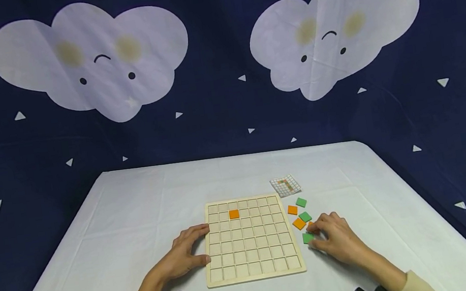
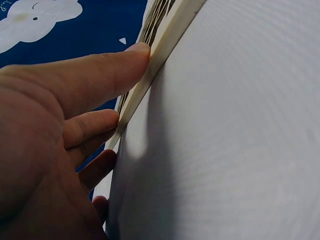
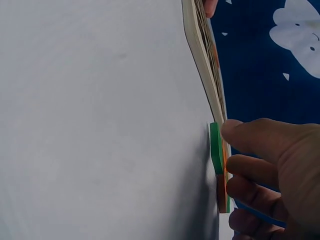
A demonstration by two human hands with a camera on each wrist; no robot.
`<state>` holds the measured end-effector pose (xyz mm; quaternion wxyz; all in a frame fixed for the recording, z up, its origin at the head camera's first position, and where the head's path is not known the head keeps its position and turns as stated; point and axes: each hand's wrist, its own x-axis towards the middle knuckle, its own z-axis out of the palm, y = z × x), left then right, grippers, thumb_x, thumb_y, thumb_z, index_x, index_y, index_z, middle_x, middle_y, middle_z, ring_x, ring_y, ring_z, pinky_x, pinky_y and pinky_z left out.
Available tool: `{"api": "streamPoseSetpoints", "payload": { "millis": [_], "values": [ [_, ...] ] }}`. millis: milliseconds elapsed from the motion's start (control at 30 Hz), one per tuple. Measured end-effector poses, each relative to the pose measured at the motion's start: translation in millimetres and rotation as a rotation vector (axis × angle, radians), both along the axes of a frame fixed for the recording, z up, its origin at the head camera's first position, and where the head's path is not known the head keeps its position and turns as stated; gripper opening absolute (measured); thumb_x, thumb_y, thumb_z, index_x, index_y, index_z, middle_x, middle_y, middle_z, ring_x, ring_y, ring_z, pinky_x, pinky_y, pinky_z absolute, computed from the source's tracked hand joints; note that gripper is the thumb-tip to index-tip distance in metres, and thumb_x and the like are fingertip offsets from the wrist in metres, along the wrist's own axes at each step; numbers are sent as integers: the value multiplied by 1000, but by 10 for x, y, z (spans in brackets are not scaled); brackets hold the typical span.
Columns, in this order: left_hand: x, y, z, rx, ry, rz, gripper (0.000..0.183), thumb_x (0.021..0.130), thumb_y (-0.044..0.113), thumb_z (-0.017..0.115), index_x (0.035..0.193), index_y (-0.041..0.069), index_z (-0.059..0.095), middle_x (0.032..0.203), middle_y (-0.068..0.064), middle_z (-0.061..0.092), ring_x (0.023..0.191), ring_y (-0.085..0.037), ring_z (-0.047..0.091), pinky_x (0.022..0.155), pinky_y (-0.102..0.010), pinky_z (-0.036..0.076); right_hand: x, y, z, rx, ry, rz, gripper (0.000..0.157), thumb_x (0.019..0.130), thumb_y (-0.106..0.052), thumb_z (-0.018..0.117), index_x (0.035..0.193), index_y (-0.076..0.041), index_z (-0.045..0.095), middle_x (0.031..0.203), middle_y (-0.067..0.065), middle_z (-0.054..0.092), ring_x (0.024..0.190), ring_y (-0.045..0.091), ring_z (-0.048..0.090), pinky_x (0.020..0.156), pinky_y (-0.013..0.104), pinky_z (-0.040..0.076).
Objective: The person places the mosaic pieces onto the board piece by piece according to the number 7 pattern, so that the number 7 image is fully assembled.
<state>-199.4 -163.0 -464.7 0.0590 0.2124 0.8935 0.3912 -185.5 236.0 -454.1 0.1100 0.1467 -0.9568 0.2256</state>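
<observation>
A pale wooden grid board (image 1: 257, 277) lies on the white table with one orange square tile (image 1: 234, 214) in its upper rows. My left hand (image 1: 184, 253) rests at the board's left side, fingers extended; in the left wrist view the thumb (image 2: 120, 70) presses the rim. Right of the board, my right hand (image 1: 340, 240) reaches over loose tiles. Its thumb and forefinger are spread around a green tile (image 1: 307, 238), and a mostly covered orange tile (image 1: 310, 224) sits under the fingertips. From the right wrist, the thumb (image 3: 255, 135) appears right beside the green tile (image 3: 216, 147).
More loose tiles lie beyond the right hand: an orange tile (image 1: 299, 223), a green tile (image 1: 305, 216), another orange tile (image 1: 292, 210) and a farther green tile (image 1: 301, 202). A printed pattern card (image 1: 285, 186) lies past the board's far right corner. A dark blue cloud-print cloth (image 1: 229, 116) hangs behind.
</observation>
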Motion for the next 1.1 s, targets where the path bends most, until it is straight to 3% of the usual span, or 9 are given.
{"api": "streamPoseSetpoints", "payload": {
  "millis": [633,1100],
  "values": [
    [-8,-8,-4,3,-4,-2,69,78,22,75,139,6,45,150,-10,36,139,-38,25,109,-60,13,-14,6,-43,91,-29,-23,21,70,-24,80,89,-17,73,77,-11,51,77,8,36,70,27,27],
    [-1,-1,1,-2,-5,5,69,78,23,74,138,6,45,149,-10,37,139,-37,26,109,-61,14,109,65,-65,50,11,8,22,68,-21,80,89,-20,73,78,-16,52,78,3,37,71,25,31]
  ]
}}
